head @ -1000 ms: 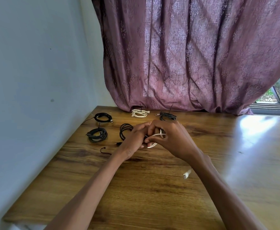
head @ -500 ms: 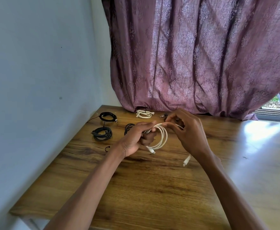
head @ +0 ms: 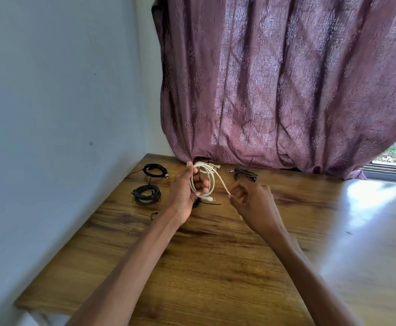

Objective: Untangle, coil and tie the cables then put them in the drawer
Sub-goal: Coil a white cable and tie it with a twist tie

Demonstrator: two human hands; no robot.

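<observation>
My left hand (head: 186, 191) holds a coil of white cable (head: 212, 184) upright above the wooden table (head: 215, 267), thumb and fingers pinching the loops. A free length of that cable runs down to the right, where my right hand (head: 253, 203) pinches it between thumb and fingertips. Two coiled black cables (head: 155, 170) (head: 146, 194) lie at the table's far left. Another coiled black cable (head: 245, 174) lies near the curtain. A second white coiled cable (head: 214, 165) is partly hidden behind the one I hold.
A purple patterned curtain (head: 274, 85) hangs over the table's far edge. A pale wall (head: 58, 114) runs along the left side. A small black tie (head: 154, 215) lies near my left wrist. Bright window glare falls on the table's right part.
My hands have drawn apart. The left hand has raised the white coil and turned it upright, while the right hand has slid down and right along the free length.
</observation>
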